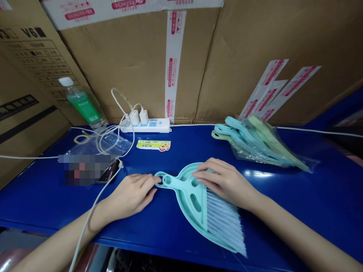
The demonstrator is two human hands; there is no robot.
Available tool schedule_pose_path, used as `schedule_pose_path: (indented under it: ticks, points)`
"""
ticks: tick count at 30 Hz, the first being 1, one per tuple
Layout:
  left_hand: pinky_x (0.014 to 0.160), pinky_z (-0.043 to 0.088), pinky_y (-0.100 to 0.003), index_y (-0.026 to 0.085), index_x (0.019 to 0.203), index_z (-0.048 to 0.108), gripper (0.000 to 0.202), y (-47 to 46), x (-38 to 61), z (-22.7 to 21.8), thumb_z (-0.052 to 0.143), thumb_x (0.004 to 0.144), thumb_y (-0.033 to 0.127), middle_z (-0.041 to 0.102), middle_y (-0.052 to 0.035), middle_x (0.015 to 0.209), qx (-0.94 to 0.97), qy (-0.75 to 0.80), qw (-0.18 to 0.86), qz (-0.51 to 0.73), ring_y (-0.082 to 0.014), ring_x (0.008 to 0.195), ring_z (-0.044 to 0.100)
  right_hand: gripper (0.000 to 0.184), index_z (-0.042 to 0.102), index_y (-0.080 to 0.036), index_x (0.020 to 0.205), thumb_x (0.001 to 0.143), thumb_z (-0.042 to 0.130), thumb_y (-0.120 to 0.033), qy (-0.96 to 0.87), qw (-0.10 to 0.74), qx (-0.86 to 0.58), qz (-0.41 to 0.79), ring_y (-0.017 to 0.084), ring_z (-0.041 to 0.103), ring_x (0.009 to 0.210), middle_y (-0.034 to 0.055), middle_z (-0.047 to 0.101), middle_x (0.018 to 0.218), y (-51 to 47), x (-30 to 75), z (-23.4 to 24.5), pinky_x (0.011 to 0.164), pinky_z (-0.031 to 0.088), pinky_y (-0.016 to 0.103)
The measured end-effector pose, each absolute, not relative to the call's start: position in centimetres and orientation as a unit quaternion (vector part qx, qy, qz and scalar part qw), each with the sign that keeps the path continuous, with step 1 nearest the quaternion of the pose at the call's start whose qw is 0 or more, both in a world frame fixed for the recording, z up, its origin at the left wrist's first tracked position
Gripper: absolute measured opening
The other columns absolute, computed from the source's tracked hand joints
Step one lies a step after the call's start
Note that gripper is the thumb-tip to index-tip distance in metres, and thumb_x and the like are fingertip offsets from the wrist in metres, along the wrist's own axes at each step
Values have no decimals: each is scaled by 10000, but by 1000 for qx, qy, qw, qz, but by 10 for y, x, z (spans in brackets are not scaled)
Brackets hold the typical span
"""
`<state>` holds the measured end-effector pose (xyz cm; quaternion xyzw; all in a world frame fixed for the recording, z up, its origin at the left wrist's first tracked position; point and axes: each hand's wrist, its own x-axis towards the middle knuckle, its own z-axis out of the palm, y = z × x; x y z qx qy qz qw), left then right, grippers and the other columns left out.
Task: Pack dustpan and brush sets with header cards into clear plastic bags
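Note:
A small mint-green dustpan (187, 211) lies on the blue table (312, 204) with a matching brush (224, 219) nested in it, bristles toward the near edge. My left hand (133, 194) pinches the end of the handles at the ring on the left. My right hand (225, 183) lies over the brush's back, fingers stretched and pressing it into the pan.
A bagged stack of more dustpan sets (261, 145) lies at the right rear. A white power strip (147, 124) with chargers and cables, a green-label bottle (82, 104), a small label card (154, 145) and a phone (109, 172) sit left. Cardboard boxes (136, 60) wall the back.

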<state>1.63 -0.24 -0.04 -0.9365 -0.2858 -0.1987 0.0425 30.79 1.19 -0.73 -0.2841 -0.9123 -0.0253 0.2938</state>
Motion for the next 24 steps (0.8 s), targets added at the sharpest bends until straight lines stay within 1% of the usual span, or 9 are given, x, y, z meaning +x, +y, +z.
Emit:
schedule_pose_path:
  ticks: [3,5,7,10,14,18,21,24]
  points:
    - [623,522,-274,197,1202,485,278,-2,14,0,397,944,140,638,-14,819,-935,-298,86,-174,-159,667,653,266,685,-211,1110,948,534,-357,-922,223,-313,54,243,617,978,124,676,1059,10,318,2,812,538,416]
    - [594,506,-265,212,1259,473,346,-1,13,0,398,933,121,616,-10,825,-937,-296,105,-151,-154,647,636,324,660,-244,1189,910,589,-392,-921,198,-321,98,274,579,1093,132,637,1182,10,323,5,865,529,462]
    - [569,490,-247,220,1273,472,368,0,12,0,394,931,108,597,-7,830,-939,-293,109,-141,-142,634,621,347,646,-269,1222,904,594,-397,-918,189,-328,118,288,548,1152,130,608,1244,11,324,5,888,520,491]
    - [572,488,-234,218,1240,496,337,1,12,-1,372,948,105,595,-15,857,-938,-291,115,-148,-134,651,625,358,626,-272,1262,936,542,-395,-917,183,-333,121,288,532,1183,138,584,1282,12,322,1,901,514,502]
    - [567,500,-249,180,1149,527,268,2,11,-2,322,984,130,615,-35,892,-937,-286,130,-152,-139,633,635,379,589,-266,1315,977,458,-375,-923,166,-334,100,288,533,1196,154,568,1312,14,316,-7,919,504,507]
    - [578,505,-251,179,1037,550,261,2,11,-1,291,1005,161,620,-28,861,-937,-287,135,-148,-140,639,643,400,565,-267,1344,999,390,-372,-926,156,-335,80,302,495,1252,167,532,1369,15,314,-13,943,482,537]
    - [575,497,-245,187,989,559,267,3,12,0,293,1004,161,617,-16,828,-937,-285,139,-150,-133,629,636,418,523,-289,1380,1002,381,-397,-928,149,-332,86,307,419,1332,152,476,1439,16,316,-14,998,431,565]
    - [571,484,-245,191,964,564,255,3,11,0,314,996,156,616,-9,810,-937,-283,141,-150,-131,622,626,492,440,-294,1439,981,412,-472,-931,142,-322,102,329,287,1413,144,382,1517,15,319,-15,1061,323,629]
